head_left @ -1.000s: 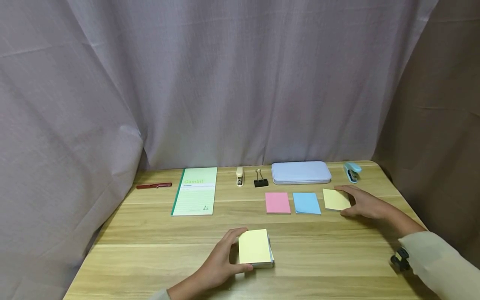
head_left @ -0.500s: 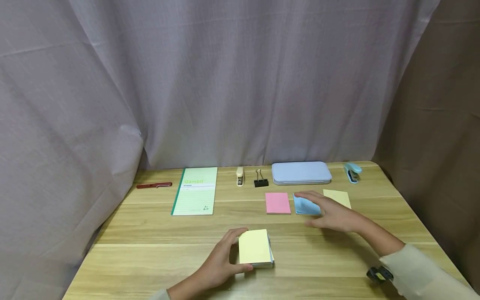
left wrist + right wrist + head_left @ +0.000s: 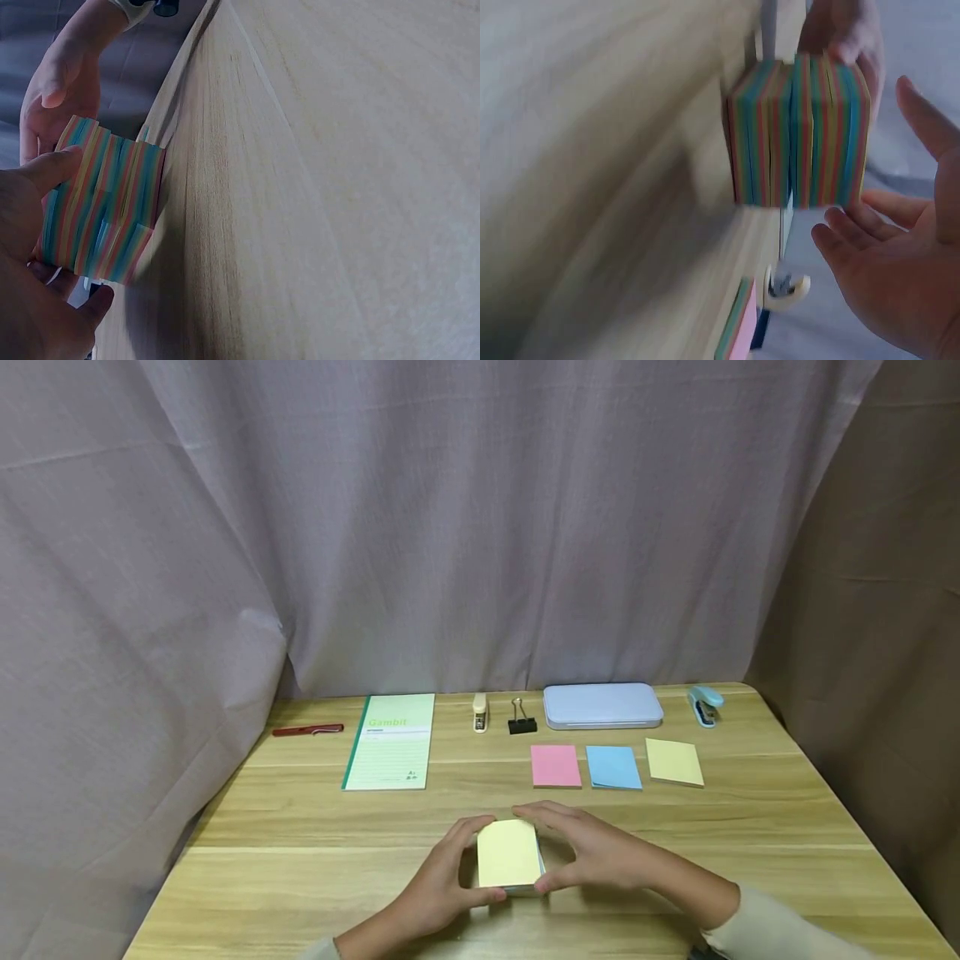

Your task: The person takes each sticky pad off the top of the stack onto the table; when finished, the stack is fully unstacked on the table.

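A thick stack of sticky note pads (image 3: 508,853), yellow on top, stands on the wooden table near its front. Its sides show striped layers of pink, yellow and blue in both wrist views, with some layers slightly out of line. My left hand (image 3: 438,881) grips the stack from the left, thumb on the near side and fingers at the far side. On the opposite side, my right hand (image 3: 603,852) is spread around the right corners of the stack (image 3: 802,135). In the right wrist view its thumb (image 3: 926,116) stands apart from the pads.
Behind lie a pink pad (image 3: 556,766), a blue pad (image 3: 613,767) and a yellow pad (image 3: 674,762). Along the back are a red pen (image 3: 307,730), a notebook (image 3: 390,743), a cream stapler (image 3: 480,713), a binder clip (image 3: 522,718), a pale case (image 3: 602,706) and a blue stapler (image 3: 705,705).
My right hand has left the yellow pad at the right, passed over the blue pad and come to the stack's right side. My left hand has stayed on the stack.
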Tool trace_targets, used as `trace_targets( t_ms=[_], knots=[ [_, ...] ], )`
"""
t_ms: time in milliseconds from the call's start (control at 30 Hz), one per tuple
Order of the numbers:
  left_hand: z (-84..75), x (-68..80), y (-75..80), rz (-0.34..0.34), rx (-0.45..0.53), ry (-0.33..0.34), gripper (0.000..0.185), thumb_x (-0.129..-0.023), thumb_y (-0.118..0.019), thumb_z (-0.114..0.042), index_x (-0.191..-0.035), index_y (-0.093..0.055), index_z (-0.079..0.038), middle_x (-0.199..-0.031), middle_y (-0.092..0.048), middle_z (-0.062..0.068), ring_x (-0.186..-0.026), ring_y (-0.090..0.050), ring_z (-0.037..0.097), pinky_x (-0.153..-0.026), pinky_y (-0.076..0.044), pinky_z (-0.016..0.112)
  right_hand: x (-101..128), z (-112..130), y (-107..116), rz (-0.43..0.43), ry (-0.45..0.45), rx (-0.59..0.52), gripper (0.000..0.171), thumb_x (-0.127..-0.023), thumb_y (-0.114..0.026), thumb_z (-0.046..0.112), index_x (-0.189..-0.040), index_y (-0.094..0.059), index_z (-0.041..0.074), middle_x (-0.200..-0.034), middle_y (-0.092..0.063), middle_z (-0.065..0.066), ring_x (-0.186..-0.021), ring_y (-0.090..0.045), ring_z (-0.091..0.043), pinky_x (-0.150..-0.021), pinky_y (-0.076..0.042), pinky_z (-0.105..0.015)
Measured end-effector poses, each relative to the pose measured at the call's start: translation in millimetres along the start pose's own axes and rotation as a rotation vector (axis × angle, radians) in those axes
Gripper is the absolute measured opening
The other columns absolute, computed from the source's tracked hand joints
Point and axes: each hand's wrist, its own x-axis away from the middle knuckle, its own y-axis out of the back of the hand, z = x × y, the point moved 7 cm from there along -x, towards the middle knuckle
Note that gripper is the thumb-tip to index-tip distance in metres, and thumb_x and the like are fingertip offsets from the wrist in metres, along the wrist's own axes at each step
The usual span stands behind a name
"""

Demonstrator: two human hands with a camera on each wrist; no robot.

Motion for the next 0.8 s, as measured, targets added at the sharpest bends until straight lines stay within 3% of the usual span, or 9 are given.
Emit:
trace_targets(
  t_ms=[267, 600, 800],
  knots=[
    [-0.6, 0.3, -0.1, 0.009, -0.011, -0.006, 0.089, -0.083, -0.086, -0.042, -0.155, -0.039, -0.017, -0.151, -0.046, -0.008, -0.141, -0.044, 0.020, -0.117, -0.036, 0.057, 0.4, 6.0, -13.0, -0.047, 0.023, 0.056, 0.089, -0.085, -0.081, 0.049, -0.156, -0.043, 0.012, -0.155, -0.047, 0.003, -0.142, -0.046, -0.023, -0.113, -0.043, -0.053],
    [-0.7, -0.2, -0.5, 0.009, -0.011, 0.007, 0.091, -0.083, -0.088, -0.032, -0.157, -0.037, -0.017, -0.152, -0.045, -0.005, -0.143, -0.043, 0.023, -0.118, -0.035, 0.057, 1.7, 7.0, -12.3, -0.072, 0.043, 0.078, 0.080, -0.088, -0.083, 0.032, -0.156, -0.044, 0.015, -0.153, -0.047, 0.006, -0.139, -0.049, -0.022, -0.112, -0.046, -0.050],
    [1.6, 1.4, -0.7, -0.006, -0.020, 0.043, 0.095, -0.083, -0.088, -0.029, -0.159, -0.033, -0.018, -0.154, -0.045, 0.002, -0.146, -0.040, 0.028, -0.119, -0.033, 0.059, 7.6, 4.0, -0.5, -0.085, 0.041, 0.061, 0.079, -0.088, -0.084, 0.025, -0.155, -0.045, 0.013, -0.152, -0.048, 0.007, -0.138, -0.050, -0.021, -0.111, -0.047, -0.049]
  ],
)
